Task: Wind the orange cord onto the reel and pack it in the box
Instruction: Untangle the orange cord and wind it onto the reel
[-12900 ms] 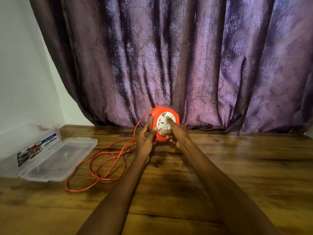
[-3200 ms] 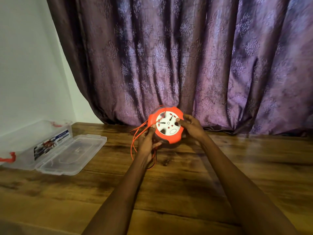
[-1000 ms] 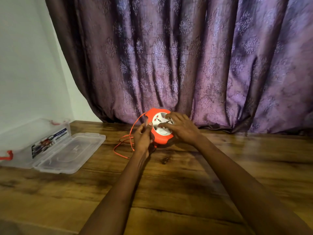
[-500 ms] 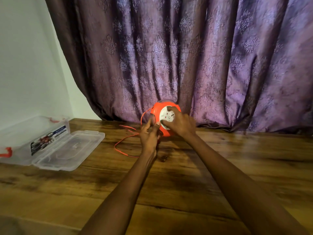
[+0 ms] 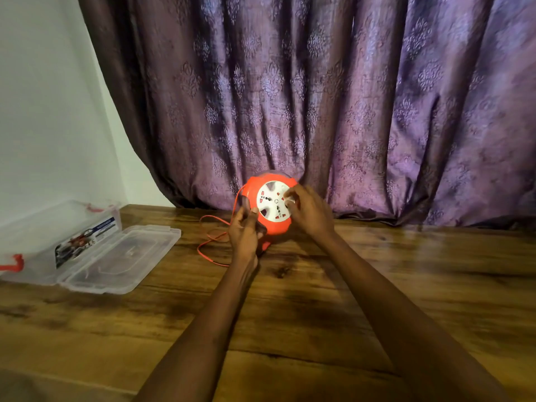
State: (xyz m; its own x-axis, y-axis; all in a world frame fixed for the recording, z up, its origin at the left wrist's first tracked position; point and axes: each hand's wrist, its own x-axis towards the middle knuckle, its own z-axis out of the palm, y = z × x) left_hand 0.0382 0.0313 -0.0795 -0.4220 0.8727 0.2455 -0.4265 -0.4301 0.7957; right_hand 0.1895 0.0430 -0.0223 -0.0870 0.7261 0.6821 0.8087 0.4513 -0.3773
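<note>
Forearms reach out from the bottom edge over the wooden table (image 5: 377, 285), and both hands meet at the reel (image 5: 269, 206), held up on edge just above the tabletop. The left hand (image 5: 245, 235) has its fingers curled round the reel's lower left rim, thumb tip pressed to the orange edge; whether the cord also passes under those fingers is hidden. The right hand (image 5: 310, 211) curls its fingers onto the right side of the white socket face, fingertips bent in on the disc, gripping it. Between the two sets of fingers the white face shows its dark socket holes and red marks, ringed by the orange housing.

Just left of the left fingers, the orange cord (image 5: 208, 245) runs down from the reel's upper left rim and lies on the table in one loose loop, its near bend below the left wrist. Well to the left of that hand sits the clear plastic box (image 5: 66, 242), open, its lid (image 5: 121, 256) laid flat on the table, a red latch (image 5: 13, 262) at its near end. Beyond the fingers hangs a purple patterned curtain (image 5: 319, 97), with a white wall (image 5: 43, 111) to the left
</note>
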